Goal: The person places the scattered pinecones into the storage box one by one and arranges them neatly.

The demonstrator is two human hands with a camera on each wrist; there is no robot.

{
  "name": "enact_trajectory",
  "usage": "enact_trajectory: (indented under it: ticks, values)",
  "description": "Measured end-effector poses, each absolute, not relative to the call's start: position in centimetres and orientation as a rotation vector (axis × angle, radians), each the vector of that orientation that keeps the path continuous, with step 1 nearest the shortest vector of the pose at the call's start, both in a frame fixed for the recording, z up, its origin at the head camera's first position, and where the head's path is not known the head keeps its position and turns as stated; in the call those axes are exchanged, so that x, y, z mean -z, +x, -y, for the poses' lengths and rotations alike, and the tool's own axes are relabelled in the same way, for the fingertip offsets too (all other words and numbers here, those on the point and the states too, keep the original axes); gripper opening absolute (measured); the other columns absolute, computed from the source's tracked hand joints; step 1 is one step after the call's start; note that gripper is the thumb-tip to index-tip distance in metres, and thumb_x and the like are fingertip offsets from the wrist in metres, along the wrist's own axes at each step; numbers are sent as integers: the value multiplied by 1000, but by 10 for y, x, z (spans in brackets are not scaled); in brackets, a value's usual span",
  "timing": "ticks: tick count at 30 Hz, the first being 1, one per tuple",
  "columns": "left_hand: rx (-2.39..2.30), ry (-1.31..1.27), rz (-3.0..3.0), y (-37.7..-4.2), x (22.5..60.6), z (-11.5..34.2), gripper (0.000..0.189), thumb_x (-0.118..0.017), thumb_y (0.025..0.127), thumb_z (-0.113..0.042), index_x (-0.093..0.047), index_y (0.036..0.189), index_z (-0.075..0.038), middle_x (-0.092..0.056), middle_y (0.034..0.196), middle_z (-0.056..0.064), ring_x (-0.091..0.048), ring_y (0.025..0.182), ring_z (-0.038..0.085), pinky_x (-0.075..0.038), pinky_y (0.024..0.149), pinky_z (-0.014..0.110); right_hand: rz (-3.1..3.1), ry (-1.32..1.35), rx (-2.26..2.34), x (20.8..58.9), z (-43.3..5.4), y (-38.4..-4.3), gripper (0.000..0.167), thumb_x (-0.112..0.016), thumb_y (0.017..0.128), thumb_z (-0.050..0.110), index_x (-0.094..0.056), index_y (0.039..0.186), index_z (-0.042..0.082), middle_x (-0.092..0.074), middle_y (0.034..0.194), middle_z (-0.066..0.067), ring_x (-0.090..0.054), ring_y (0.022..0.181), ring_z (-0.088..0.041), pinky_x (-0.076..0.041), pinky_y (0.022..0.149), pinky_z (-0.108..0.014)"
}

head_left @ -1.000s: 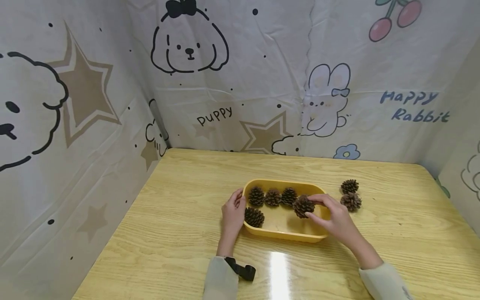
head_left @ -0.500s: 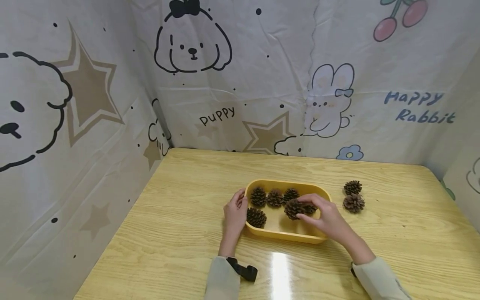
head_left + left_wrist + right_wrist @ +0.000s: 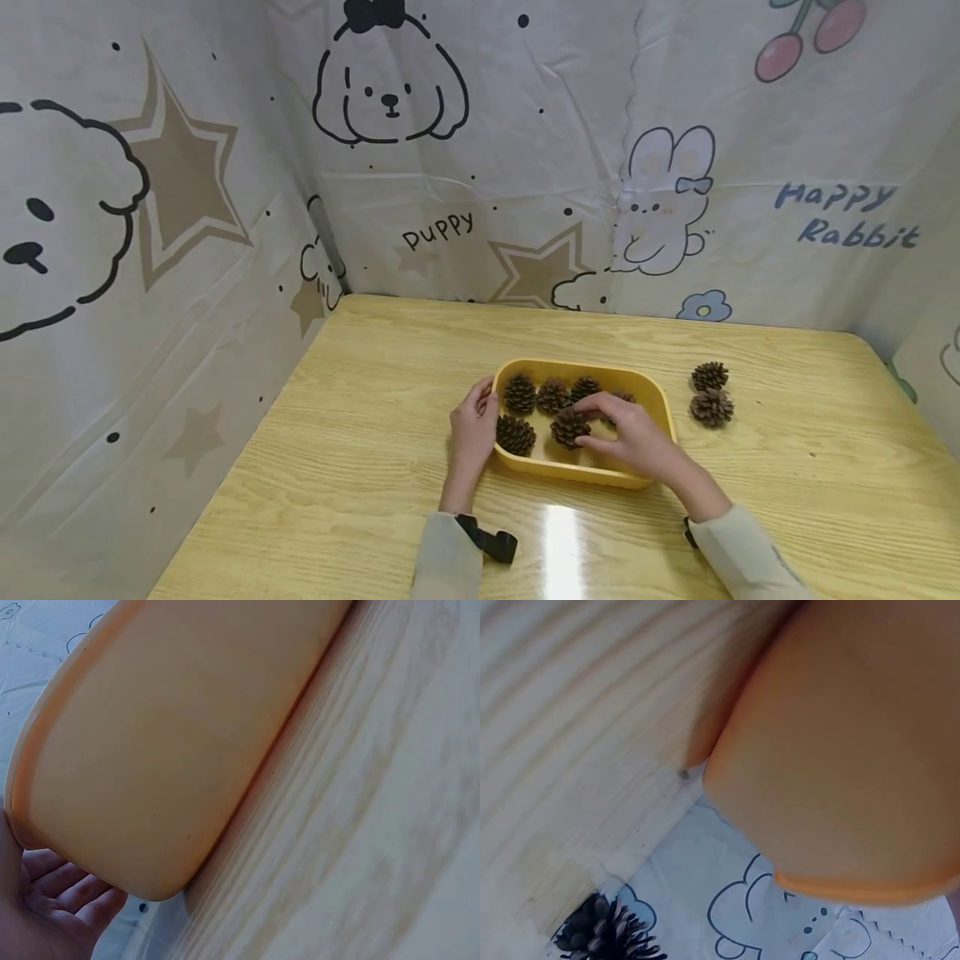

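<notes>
Hanging behind and beside everything, the printed cloth (image 3: 525, 167) shows cartoon dogs, stars and a rabbit, and it carries the words "puppy" and "Happy Rabbit". Below it lies the wooden desk (image 3: 360, 467), and near its middle stands the yellow tray (image 3: 592, 477). Both forearms, in pale sleeves, come from the near edge toward the tray. The left hand (image 3: 472, 425) rests on its edge against the left end of the tray, with the fingers (image 3: 71, 889) only lightly bent and touching the wall from outside; they grip nothing. The right hand (image 3: 633, 433) reaches over the near rim into the tray, palm down, and its curled fingers pinch a pine cone (image 3: 568, 428) just above the tray floor. Four more cones (image 3: 516, 434) lie in the left and far part of the tray. Two loose cones (image 3: 711, 392) lie on the desk, just right of the tray.
</notes>
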State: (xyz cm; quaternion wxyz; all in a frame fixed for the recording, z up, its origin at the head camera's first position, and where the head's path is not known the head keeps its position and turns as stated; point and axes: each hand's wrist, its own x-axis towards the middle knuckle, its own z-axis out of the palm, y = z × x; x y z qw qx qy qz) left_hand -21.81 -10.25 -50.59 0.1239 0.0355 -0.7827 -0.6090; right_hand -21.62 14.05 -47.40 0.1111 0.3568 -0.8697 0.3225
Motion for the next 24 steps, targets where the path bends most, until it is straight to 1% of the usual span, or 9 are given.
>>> enact_trajectory:
  ticks: [7, 11, 18, 24]
  values:
    - [1775, 108, 2290, -219, 506, 103, 36, -51, 101, -17, -59, 134, -6, -65, 126, 19, -65, 116, 31, -57, 99, 40, 2741, 1066, -987, 473, -132, -217, 37, -75, 85, 16, -63, 118, 6, -68, 115, -10, -68, 104, -29, -60, 90, -40]
    - [1773, 116, 2290, -220, 507, 103, 35, -51, 101, -17, -60, 133, -6, -66, 126, 18, -65, 116, 31, -56, 99, 40, 2814, 1077, -961, 473, -128, -218, 37, -74, 86, 19, -62, 119, 8, -68, 118, -9, -67, 108, -30, -59, 91, -41]
    - [1777, 111, 2289, -220, 505, 102, 35, -51, 101, -16, -59, 134, -7, -65, 127, 19, -65, 116, 31, -56, 99, 40, 2876, 1077, -927, 471, -123, -218, 38, -74, 87, 22, -61, 121, 11, -67, 120, -6, -65, 110, -26, -58, 92, -41]
    - [1778, 104, 2286, -218, 503, 102, 35, -51, 101, -15, -60, 133, -6, -66, 126, 19, -65, 116, 31, -57, 98, 40, 2863, 1133, -927, 473, -122, -221, 38, -74, 87, 22, -62, 119, 9, -68, 118, -7, -67, 107, -27, -60, 90, -39]
